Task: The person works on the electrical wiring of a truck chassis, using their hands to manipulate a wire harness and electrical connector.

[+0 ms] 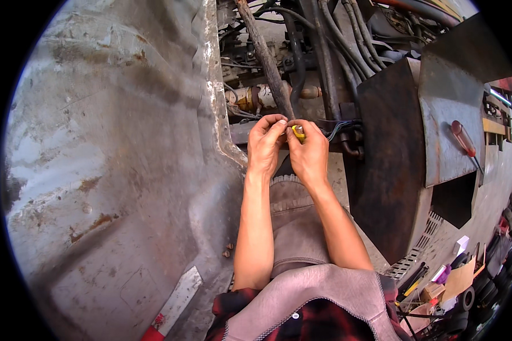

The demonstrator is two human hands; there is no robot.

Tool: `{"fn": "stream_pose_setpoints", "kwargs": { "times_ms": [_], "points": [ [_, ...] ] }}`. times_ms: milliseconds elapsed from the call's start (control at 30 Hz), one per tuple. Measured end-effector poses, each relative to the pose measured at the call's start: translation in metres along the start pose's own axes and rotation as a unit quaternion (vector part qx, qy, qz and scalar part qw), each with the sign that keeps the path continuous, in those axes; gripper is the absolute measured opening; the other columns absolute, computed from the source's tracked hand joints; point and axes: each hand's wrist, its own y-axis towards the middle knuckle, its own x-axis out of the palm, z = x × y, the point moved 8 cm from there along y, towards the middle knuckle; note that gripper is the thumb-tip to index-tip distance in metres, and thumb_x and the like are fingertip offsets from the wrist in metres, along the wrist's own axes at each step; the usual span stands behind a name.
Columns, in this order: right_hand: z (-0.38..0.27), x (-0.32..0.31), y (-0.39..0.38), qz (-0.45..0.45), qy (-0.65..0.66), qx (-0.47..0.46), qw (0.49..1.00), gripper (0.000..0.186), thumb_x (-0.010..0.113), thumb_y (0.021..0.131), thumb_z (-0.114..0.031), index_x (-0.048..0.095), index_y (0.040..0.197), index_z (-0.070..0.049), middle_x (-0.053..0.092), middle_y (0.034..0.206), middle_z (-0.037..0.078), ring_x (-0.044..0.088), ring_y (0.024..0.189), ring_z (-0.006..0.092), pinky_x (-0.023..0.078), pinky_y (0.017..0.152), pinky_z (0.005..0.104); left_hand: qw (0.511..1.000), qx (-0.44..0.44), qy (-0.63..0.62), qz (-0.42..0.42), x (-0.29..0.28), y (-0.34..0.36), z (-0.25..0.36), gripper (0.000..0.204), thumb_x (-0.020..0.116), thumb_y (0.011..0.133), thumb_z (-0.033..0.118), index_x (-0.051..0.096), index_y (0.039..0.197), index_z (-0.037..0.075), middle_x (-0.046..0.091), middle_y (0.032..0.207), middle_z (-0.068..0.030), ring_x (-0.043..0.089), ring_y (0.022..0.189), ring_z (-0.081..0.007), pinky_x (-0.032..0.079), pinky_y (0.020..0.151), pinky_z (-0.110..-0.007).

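**Both hands closed on a small yellow part at the wiring bundle**

While I lean over the machine, a white strip with a red end [173, 307] lies low on the worn grey metal panel [108, 159] to my left, and flat cardboard pieces [458, 278] sit among clutter at the lower right. A red-handled screwdriver [464, 141] rests on the rusty grey plate [446, 113] to my right.

My left hand [264, 145] and right hand [310, 153] meet at the centre of the view, fingertips touching. The grip of each hand is narrow, pinched shut on a small yellow part [298, 132] held between them. The part sits just beside a bundle of thin wires [341, 128] running right, below a rusty diagonal rod [267, 59] and black hoses [335, 40]. What the part is, I cannot tell.
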Motion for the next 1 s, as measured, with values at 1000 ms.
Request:
{"fn": "stream_pose_setpoints", "kwargs": {
  "times_ms": [1000],
  "points": [
    [-0.001,0.004,-0.006,-0.066,0.022,-0.043,0.997,0.020,0.066,0.081,-0.009,0.058,0.096,0.001,0.061,0.096,0.017,0.062,0.088,0.0353,0.049,0.077,0.0396,0.998,-0.025,0.054,0.021,-0.003,0.002,-0.009,0.039,0.062,0.096,0.031,0.049,0.064,0.014,0.042,0.064,0.0060,0.036,0.060,-0.0048,0.028,0.055,-0.025]
  ]
}}
